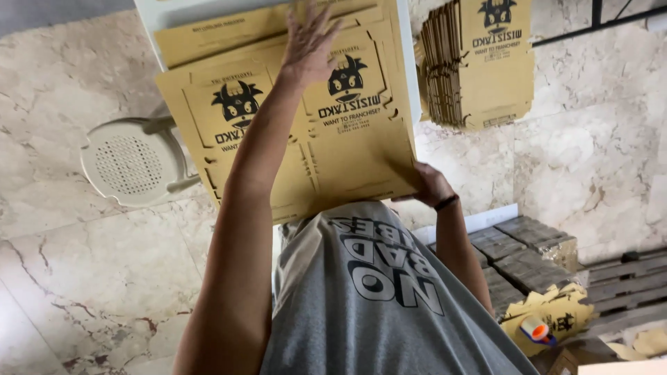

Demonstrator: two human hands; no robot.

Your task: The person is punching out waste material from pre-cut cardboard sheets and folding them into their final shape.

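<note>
A polished cream marble floor with brown veins (83, 278) spreads below; a round perforated beige plastic stool (132, 165) stands left, grey wooden pallets (625, 288) right.

A white table (410, 62) carries flat brown cardboard box blanks (347, 146).

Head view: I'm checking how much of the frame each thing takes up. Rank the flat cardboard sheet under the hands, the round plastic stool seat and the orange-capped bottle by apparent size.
1. Flat cardboard sheet, the largest.
2. Stool seat.
3. Orange-capped bottle, the smallest.
Differing distances from the camera make true sizes unsure.
</note>
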